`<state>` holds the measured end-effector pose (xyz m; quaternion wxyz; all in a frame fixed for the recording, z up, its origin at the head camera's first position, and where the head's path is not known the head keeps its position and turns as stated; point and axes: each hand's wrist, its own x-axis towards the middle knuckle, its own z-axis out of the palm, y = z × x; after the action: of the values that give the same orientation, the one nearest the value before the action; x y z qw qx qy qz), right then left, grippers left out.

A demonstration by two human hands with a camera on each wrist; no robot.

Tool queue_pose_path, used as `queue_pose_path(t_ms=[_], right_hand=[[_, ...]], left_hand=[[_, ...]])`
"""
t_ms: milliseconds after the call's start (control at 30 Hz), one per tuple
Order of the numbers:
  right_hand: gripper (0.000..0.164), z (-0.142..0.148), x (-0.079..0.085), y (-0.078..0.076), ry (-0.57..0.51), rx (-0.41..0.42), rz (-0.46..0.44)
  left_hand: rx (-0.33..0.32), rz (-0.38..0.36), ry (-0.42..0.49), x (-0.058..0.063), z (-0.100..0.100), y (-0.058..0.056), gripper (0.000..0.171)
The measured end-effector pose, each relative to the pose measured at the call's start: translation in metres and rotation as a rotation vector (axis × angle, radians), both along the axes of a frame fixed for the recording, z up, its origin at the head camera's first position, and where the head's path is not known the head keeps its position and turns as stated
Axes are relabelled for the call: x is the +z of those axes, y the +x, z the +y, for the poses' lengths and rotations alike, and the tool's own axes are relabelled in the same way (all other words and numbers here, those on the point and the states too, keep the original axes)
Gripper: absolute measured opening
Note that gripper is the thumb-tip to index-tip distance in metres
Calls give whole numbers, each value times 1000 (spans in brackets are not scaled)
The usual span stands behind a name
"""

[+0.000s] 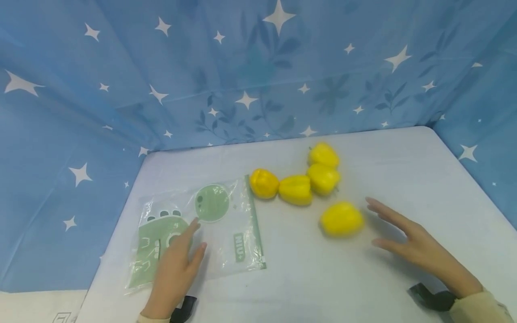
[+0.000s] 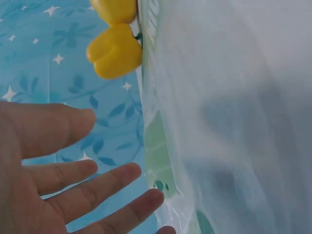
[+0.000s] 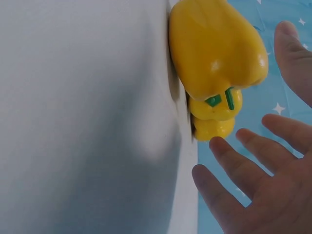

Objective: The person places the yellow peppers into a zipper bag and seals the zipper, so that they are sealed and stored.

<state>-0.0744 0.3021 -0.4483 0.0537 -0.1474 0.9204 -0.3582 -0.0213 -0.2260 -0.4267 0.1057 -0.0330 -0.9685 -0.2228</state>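
Over the lower part of a clear plastic bag point(image 1: 218, 242) with green dinosaur print, my left hand point(image 1: 175, 264) hovers, fingers extended and holding nothing. The bag lies flat on the white table. My right hand point(image 1: 416, 246) is held with straight, spread fingers just right of the nearest yellow bell pepper point(image 1: 342, 219), a gap between them. In the right wrist view that bell pepper point(image 3: 217, 46) shows a green stem, with other peppers behind it. Farther back, several more yellow bell peppers point(image 1: 296, 189) touch in a bent row, the leftmost pepper point(image 1: 264, 183) right at the bag's edge.
The white table point(image 1: 307, 278) is bordered at the back and sides by blue curtains point(image 1: 258, 67) with white stars and leaf prints. Dark wrist straps point(image 1: 432, 298) sit by both wrists, with light sleeves point(image 1: 480, 307) behind them.
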Motion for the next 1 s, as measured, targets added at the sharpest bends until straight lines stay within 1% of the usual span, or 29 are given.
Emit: queue_pose_path(t_ms=[67,133,233,300,467,533,633,733,867,1000], right_hand=[[86,-3,0,-2,-7,15,3],[86,-5,1,-3,-9,23,-6],[86,-9,3,-6,-11,23,-53],[86,-11,4,-8,-3,21,-67],[85,-14,3,-13,-10,22,-72],[84,-15,3,-15,-26,23,-94],[84,-18,4,-17,-40,25,-121],[86,-20,5,-20,-55,22,-146],[87,-23,5,-21,-72,12,-174],[88,-24,4,-19,-79,0,-198]], left_hand=[[-4,-9,12,0,5,0,61],[-11,-1,14,1,11,-1,61],[-27,23,23,2,18,-2,62],[-36,31,26,2,22,-3,63],[-62,37,39,2,29,-6,66],[-71,49,37,3,32,-7,66],[-65,49,41,4,35,-8,66],[-42,24,65,6,41,-10,65],[-8,-48,116,8,51,-12,63],[0,-110,124,8,62,-15,63]])
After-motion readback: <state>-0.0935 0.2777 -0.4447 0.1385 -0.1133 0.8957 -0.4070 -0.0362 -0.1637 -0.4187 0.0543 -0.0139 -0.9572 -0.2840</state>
